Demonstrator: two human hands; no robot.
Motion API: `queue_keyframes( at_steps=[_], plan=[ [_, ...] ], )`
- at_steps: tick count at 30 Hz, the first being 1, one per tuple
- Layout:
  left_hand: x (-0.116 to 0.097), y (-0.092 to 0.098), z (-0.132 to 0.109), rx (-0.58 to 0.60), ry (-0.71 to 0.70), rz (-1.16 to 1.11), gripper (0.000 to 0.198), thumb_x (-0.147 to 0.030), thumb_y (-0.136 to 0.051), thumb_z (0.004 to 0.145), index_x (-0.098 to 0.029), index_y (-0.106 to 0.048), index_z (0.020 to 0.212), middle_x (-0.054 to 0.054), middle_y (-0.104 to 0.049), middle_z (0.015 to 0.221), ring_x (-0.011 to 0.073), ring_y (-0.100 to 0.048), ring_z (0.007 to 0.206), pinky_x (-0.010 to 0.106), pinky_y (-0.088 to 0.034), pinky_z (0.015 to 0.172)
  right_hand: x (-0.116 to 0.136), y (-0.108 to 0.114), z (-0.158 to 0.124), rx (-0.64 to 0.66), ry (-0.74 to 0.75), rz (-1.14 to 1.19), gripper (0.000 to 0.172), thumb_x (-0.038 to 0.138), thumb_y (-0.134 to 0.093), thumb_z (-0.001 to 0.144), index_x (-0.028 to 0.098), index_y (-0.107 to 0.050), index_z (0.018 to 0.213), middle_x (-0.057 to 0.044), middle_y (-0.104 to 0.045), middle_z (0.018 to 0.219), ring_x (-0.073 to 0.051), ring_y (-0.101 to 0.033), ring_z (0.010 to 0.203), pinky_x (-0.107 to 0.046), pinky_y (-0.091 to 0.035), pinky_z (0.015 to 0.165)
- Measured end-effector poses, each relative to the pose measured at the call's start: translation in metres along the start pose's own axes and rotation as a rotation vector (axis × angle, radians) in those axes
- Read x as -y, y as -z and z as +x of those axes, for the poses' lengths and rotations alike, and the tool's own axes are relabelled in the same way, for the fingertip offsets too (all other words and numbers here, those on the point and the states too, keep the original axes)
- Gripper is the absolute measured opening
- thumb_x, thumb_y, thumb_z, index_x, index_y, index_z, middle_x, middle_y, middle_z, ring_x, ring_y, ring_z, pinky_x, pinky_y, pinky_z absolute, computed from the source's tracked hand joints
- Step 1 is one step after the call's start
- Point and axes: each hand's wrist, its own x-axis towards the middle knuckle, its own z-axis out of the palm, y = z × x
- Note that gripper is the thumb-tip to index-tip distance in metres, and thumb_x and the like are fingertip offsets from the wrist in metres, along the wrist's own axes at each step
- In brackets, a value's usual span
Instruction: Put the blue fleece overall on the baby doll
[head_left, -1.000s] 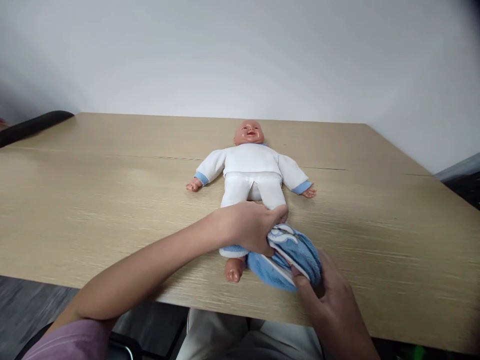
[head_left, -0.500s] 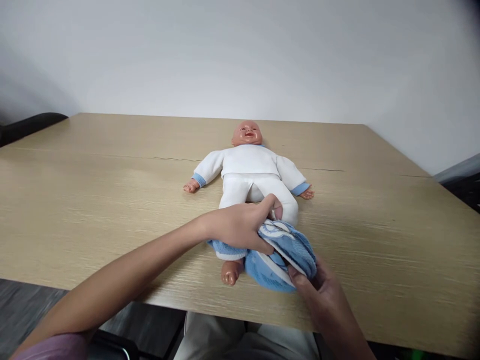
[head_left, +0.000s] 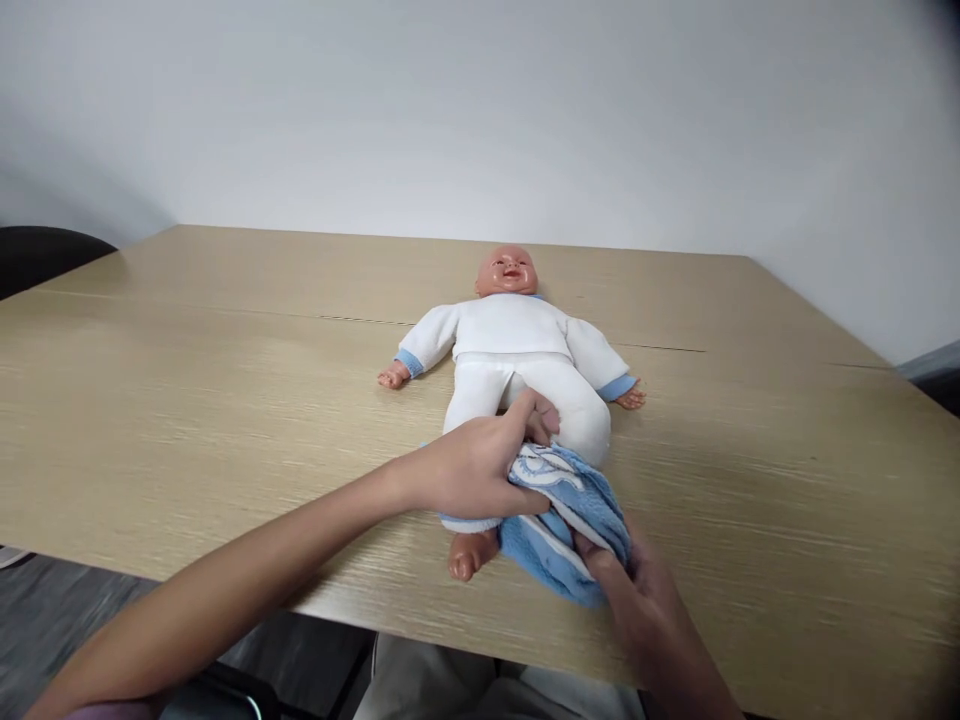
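Note:
A baby doll [head_left: 517,350] in a white suit with blue cuffs lies on its back on the wooden table [head_left: 187,400], head toward the wall. A blue knitted garment [head_left: 562,510] with white trim is bunched over its lower legs. My left hand [head_left: 480,465] grips the garment's upper edge at the doll's thighs, fingers closed on the cloth. My right hand [head_left: 637,590] pinches the garment's lower right side near the table's front edge. One bare doll foot [head_left: 466,555] sticks out below the cloth; the other foot is hidden.
A dark chair back [head_left: 37,255] shows at the far left behind the table. A plain white wall stands behind. My light trousers [head_left: 480,690] show under the table's front edge.
The blue garment has slid up the doll's legs toward the thighs, and both hands moved with it. The view shifted slightly right.

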Motion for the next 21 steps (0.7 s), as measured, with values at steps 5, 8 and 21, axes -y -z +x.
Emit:
queue_keyframes(
  at_steps=[5,8,21],
  plan=[
    [0.005,0.000,-0.003,0.005,-0.034,0.004,0.053,-0.026,-0.078,0.083,-0.024,-0.043,0.122,0.010,-0.064,0.129,0.0267,-0.065,0.119,0.041,-0.051,0.100,0.011,0.002,-0.001,0.069,0.010,-0.174,0.043,0.042,-0.072,0.087,0.025,-0.080,0.127,-0.006,-0.083,0.101,-0.032,-0.078,0.089,-0.044,-0.067,0.083],
    [0.005,0.000,-0.005,0.007,-0.052,0.024,0.051,-0.025,-0.076,0.084,-0.024,-0.042,0.122,0.009,-0.064,0.127,0.0254,-0.064,0.116,0.039,-0.050,0.098,0.024,0.002,0.002,0.078,0.086,-0.214,0.046,0.035,-0.071,0.082,0.025,-0.077,0.126,-0.006,-0.081,0.104,-0.031,-0.077,0.093,-0.041,-0.066,0.084],
    [0.009,0.000,-0.007,-0.003,-0.082,-0.018,0.063,-0.027,-0.081,0.082,-0.025,-0.043,0.132,0.012,-0.062,0.138,0.0288,-0.064,0.126,0.043,-0.052,0.104,0.025,-0.012,0.006,0.067,0.067,-0.047,0.046,0.044,-0.082,0.084,0.027,-0.070,0.126,-0.007,-0.083,0.115,-0.032,-0.082,0.096,-0.038,-0.069,0.080]
  ],
)
